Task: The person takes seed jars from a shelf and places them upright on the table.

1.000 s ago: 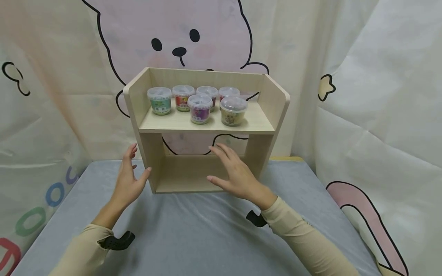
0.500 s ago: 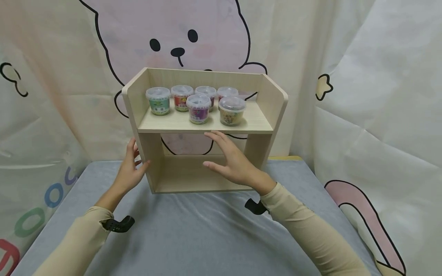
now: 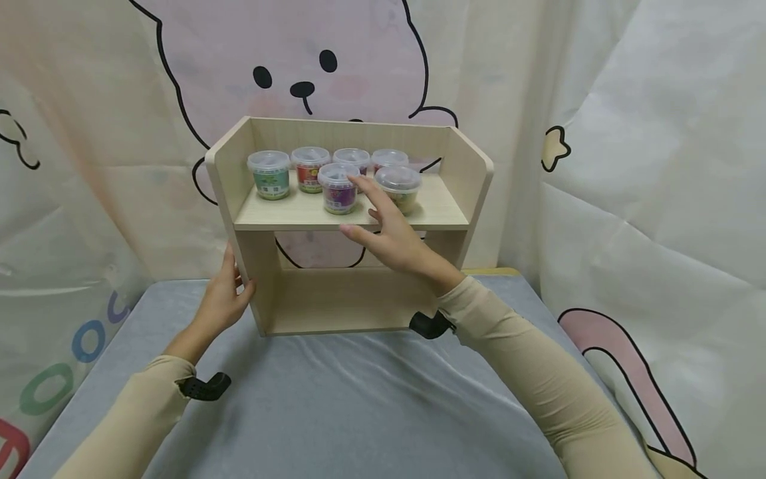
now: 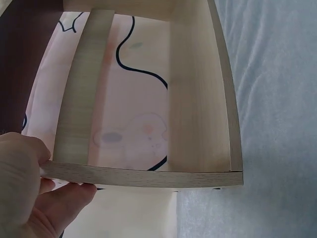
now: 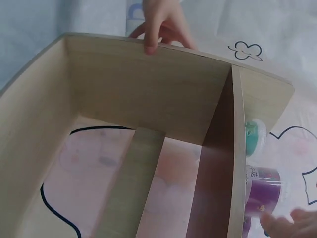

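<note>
My left hand [image 3: 221, 296] grips the front edge of a pale wooden shelf's [image 3: 445, 206] left side panel. In the left wrist view the panel [image 4: 148, 177] lies between that hand's thumb and fingers [image 4: 64, 203]. My right hand [image 3: 397, 243] reaches up in front of the upper board, fingers extended and thumb apart. Its fingertips are by a lidded tub with purple contents [image 3: 339, 198]; whether they touch is unclear. The right hand partly covers a yellowish tub [image 3: 397, 178]. In the right wrist view fingertips [image 5: 277, 225] appear beside the purple tub [image 5: 262, 191].
Also on the upper board are a green tub [image 3: 271, 179], a red tub [image 3: 309, 174] and two more back tubs [image 3: 389, 158]. The shelf stands on a table with a grey-blue cloth [image 3: 335, 399]. A printed curtain [image 3: 503, 80] hangs behind.
My left hand has closed in on the shelf's side panel and taken hold of it. The right hand has risen from before the lower compartment to the tubs on the upper board.
</note>
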{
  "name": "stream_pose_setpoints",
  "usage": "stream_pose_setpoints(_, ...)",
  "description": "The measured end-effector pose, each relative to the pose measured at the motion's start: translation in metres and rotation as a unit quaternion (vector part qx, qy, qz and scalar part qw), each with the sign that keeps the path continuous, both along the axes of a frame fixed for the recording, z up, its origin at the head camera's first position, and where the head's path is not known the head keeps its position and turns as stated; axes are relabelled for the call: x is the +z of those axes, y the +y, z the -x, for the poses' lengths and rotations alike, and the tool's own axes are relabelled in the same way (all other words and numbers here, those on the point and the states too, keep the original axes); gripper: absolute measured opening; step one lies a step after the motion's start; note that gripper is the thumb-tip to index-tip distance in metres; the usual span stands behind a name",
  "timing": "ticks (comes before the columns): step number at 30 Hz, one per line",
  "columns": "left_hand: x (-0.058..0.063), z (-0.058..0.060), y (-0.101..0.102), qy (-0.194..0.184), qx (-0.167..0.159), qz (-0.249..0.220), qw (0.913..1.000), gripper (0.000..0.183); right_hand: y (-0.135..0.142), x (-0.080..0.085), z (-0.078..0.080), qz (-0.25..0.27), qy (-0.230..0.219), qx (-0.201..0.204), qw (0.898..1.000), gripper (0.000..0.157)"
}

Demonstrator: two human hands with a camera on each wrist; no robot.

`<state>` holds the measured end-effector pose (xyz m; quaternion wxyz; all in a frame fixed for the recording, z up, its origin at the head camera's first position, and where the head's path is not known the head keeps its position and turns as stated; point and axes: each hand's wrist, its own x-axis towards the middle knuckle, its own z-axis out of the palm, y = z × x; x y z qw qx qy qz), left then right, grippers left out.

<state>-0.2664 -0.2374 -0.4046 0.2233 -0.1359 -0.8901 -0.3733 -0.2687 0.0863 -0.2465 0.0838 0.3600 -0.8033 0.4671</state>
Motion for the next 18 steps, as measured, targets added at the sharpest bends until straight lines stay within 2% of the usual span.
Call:
stream_pose_setpoints(6, 0.0, 0.0, -0.001, 0.005, 0.004, 0.012, 0.9999, 0.092, -0.018, 0.01, 0.012, 0.054, -0.048, -0.053, 0.996, 0.075)
stream_pose_setpoints(13, 0.002, -0.004, 0.0, -0.005, 0.009, 0.018, 0.9998, 0.093, -0.031, 0.015, 0.023, 0.069, -0.122, -0.075, 0.987, 0.084)
stream_pose_setpoints(18, 0.003, -0.003, 0.001, 0.0, 0.007, 0.024, 0.9997, 0.093, -0.036, 0.02, 0.032, 0.083, -0.186, -0.088, 0.975, 0.085)
